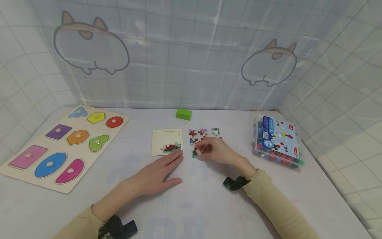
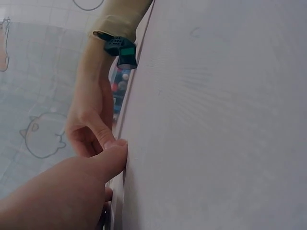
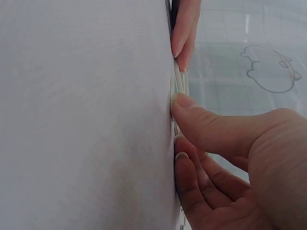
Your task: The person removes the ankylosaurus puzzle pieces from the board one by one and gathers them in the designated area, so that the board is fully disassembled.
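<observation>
My left hand (image 1: 158, 172) lies flat with its fingers straight, fingertips at the lower right corner of a small wooden puzzle tray (image 1: 158, 136). Joined jigsaw pieces (image 1: 171, 147) with a brown and green picture lie along the tray's lower edge. Just right of the tray, my right hand (image 1: 216, 151) is bent over a group of loose jigsaw pieces (image 1: 203, 132). Its thumb and fingers pinch a puzzle piece (image 1: 195, 153) by its edges, close to the table. The right wrist view shows the thumb (image 3: 187, 108) against a thin piece edge; the hand covers part of the group.
A large shape board (image 1: 85, 154) with knobbed coloured shapes lies at the left. A green block (image 1: 183, 114) sits at the back, near the tiled curtain (image 1: 185, 66). At the right stands a clear plastic box (image 1: 277, 141) of coloured beads. Each wrist wears a dark camera.
</observation>
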`<state>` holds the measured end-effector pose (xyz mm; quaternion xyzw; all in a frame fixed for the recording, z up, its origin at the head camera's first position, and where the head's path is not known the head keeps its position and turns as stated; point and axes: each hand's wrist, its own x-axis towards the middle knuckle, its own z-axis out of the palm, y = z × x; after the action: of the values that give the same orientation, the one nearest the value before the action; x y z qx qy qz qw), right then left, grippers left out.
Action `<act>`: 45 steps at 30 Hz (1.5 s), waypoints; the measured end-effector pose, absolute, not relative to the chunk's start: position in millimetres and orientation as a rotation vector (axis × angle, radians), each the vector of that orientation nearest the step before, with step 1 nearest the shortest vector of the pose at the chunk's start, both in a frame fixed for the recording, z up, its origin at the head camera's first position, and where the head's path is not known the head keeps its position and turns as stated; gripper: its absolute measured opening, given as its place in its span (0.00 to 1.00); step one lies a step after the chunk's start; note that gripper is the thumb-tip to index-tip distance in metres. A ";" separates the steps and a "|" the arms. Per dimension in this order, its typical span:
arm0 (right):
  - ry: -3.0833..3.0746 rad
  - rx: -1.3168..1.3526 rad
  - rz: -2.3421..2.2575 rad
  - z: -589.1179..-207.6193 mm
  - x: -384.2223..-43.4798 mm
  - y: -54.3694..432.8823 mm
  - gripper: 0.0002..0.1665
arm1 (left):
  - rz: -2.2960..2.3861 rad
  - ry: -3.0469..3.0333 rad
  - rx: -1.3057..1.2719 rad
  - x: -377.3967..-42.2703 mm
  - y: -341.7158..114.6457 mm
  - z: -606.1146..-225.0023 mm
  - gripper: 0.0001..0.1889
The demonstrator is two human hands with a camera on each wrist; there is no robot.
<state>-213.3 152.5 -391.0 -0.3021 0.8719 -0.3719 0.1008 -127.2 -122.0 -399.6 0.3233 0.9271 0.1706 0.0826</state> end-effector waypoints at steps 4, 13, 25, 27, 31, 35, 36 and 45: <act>2.581 -0.893 -1.101 -390.0 -213.4 153.5 0.21 | 0.516 2.781 0.977 -127.2 -121.9 -400.1 0.41; 2.587 -0.894 -1.107 -389.6 -214.4 154.8 0.20 | 0.528 2.777 0.971 -128.4 -121.0 -400.4 0.41; 2.564 -0.885 -1.138 -390.2 -215.2 154.8 0.20 | 0.516 2.776 0.954 -128.9 -121.7 -401.5 0.42; 2.564 -0.885 -1.138 -390.1 -215.2 154.6 0.20 | 0.514 2.777 0.958 -128.5 -121.5 -401.1 0.42; 2.561 -0.916 -1.144 -387.3 -214.1 154.4 0.21 | 0.514 2.780 0.973 -128.3 -121.2 -400.9 0.41; 2.590 -0.918 -1.157 -380.5 -213.2 152.2 0.21 | 0.522 2.779 0.993 -128.6 -121.6 -400.6 0.41; 2.605 -0.915 -1.161 -378.2 -213.4 150.7 0.21 | 0.525 2.780 0.998 -128.6 -121.8 -400.2 0.41; 2.596 -0.939 -1.228 -360.5 -224.5 118.9 0.21 | 0.526 2.787 0.999 -128.3 -123.3 -402.0 0.41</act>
<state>-224.5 118.9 -360.5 -0.3101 0.8576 -0.4058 0.0599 -128.3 -123.3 -402.0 0.3313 0.9248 0.1744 0.0674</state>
